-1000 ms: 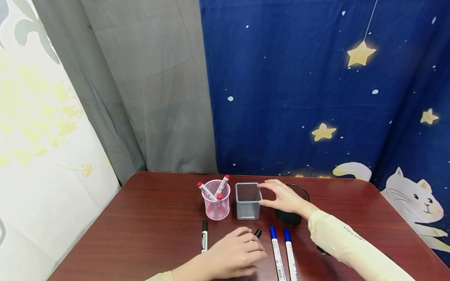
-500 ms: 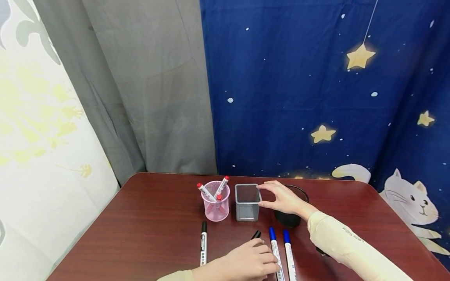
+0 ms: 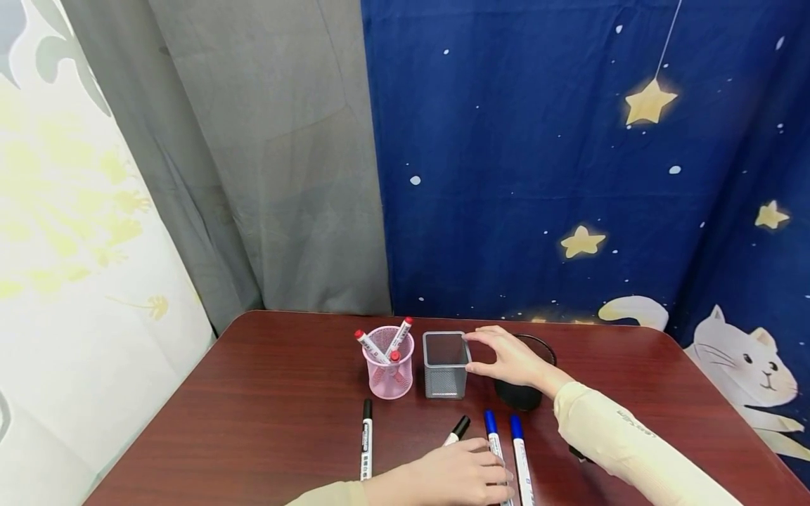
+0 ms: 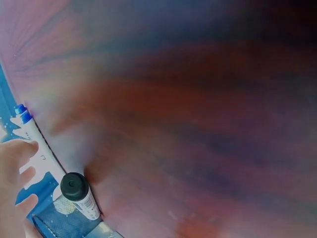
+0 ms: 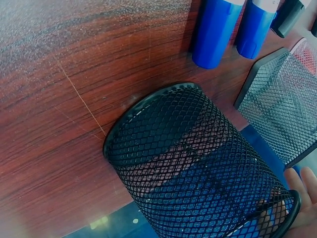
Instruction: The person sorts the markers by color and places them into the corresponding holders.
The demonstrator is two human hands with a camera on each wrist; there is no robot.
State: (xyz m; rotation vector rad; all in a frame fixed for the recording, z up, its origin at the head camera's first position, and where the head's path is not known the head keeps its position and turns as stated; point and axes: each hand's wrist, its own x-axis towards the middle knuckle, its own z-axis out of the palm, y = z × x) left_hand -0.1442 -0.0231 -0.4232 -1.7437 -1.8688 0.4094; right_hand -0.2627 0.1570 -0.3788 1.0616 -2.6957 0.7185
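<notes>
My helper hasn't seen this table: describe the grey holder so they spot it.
On the brown table, towards its far edge, a pink cup and a black cup stand apart. Between them, beside the right hand, is the grey mesh holder. Its rim is square; theirs are round.

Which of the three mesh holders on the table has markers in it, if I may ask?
The round pink holder, leftmost in the head view: it holds red-capped markers, while the square gray holder and the round black holder show none.

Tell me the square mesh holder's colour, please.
The square mesh holder is grey; it shows best in the head view.
</notes>
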